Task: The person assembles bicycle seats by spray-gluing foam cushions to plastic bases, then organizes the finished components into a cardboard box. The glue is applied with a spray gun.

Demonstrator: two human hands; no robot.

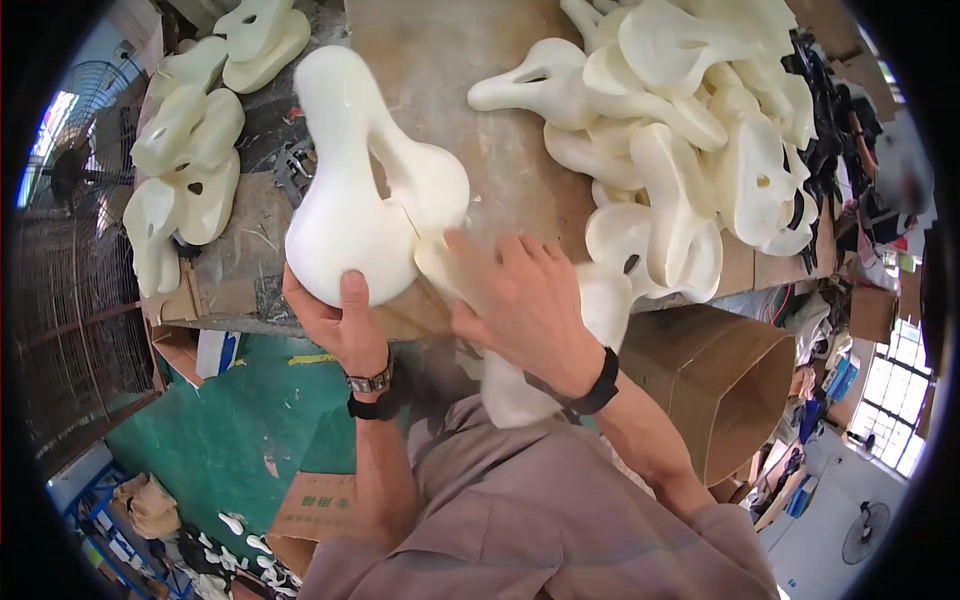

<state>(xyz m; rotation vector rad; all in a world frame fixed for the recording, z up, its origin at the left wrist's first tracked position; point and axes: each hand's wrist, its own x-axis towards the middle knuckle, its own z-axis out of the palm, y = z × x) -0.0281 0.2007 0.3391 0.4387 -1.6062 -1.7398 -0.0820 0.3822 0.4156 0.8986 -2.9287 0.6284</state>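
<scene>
Grasping with the left hand (342, 325) the near rim of a white saddle-shaped piece (345, 215) extending far from that grip, with the right hand (530, 310), blurred, at its near right edge, impossible to tell whether pinching a pale strip (438, 268). Working over a brown table (505, 150), with pale pieces (185, 130) far left, green floor (200, 430) near left, heaped pieces (670, 130) far right, a cardboard box (690, 350) near right and a bright window (895, 385).

The left grip (335, 325) holds a cream saddle-shaped piece (345, 205).

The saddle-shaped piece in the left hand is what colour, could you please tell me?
The saddle-shaped piece is creamy white, as the head view shows.
</scene>
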